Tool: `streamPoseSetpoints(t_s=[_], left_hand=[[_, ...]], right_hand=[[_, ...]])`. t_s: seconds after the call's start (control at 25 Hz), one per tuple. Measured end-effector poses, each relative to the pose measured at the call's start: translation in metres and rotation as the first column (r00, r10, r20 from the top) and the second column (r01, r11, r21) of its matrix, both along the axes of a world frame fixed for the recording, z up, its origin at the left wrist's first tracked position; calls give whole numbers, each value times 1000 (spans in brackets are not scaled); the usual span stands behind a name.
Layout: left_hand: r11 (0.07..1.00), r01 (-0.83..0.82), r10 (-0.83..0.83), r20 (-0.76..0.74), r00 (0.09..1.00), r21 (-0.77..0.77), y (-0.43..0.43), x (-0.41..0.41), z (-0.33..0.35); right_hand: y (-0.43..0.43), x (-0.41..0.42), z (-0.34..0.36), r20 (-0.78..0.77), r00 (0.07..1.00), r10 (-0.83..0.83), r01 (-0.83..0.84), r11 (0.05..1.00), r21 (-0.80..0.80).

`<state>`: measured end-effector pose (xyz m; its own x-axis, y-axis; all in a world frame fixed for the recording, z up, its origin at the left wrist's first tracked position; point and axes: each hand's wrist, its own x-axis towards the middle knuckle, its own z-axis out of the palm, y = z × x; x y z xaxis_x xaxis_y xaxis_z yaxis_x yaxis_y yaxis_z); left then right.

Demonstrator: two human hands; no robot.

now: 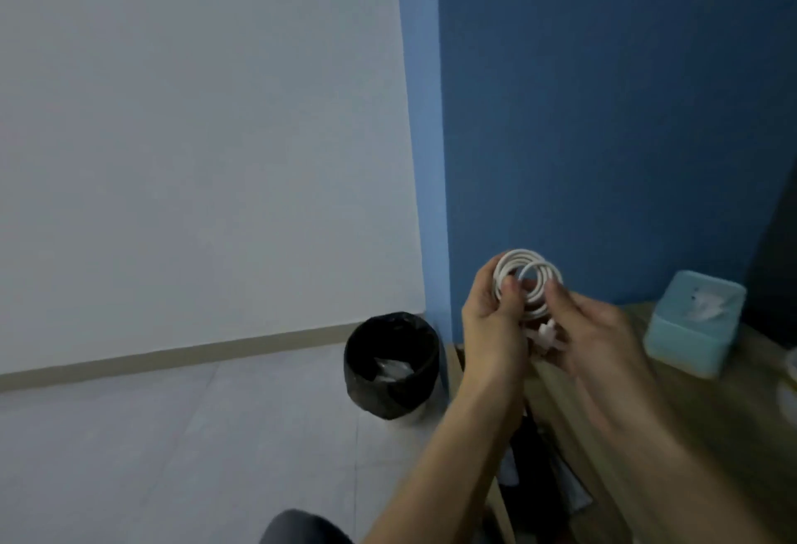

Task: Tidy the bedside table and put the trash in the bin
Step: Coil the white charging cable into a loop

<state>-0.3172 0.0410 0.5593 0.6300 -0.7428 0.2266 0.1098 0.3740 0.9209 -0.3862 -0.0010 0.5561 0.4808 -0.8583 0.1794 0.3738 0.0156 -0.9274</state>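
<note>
A white cable wound into a small coil is held up in front of the blue wall, above the left end of the wooden bedside table. My left hand grips the coil's left side with thumb and fingers. My right hand pinches the coil's right side, and the cable's white plug end hangs between my palms. A black-lined bin stands on the floor left of the table, with crumpled clear wrapping inside.
A teal tissue box sits on the table at the right. White objects show at the frame's right edge. Dark items fill the shelf under the tabletop. A white wall and pale floor lie to the left.
</note>
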Motion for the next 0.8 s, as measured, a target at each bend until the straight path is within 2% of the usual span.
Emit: streamPoseSetpoints(t_s=[0.16,0.28,0.4,0.48,0.56,0.68,0.8], left_hand=[[970,18,20,-151,988,242,-27,-10,-95],[912,145,0,-353,936,384,-29,1,-130],[849,128,88,-376,922,512,-31,27,-172],[804,28,199,-313,929,594,-32,43,-188],[761,15,242,-305,921,649,-37,51,-203],[713,99,259,-392,883,694,-47,53,-222],[703,204,279,-528,802,681,-54,50,-236]], right_hand=[[-20,-5,-84,-24,1000,4,3,959,282],[-41,-7,-143,-65,998,14,15,903,429],[-59,-5,-198,-161,985,63,36,836,548],[-69,0,-234,-226,969,96,65,787,613],[-77,8,-267,-321,939,125,124,746,655],[-82,19,-301,-446,881,160,211,711,671],[-86,33,-327,-519,827,214,240,701,672]])
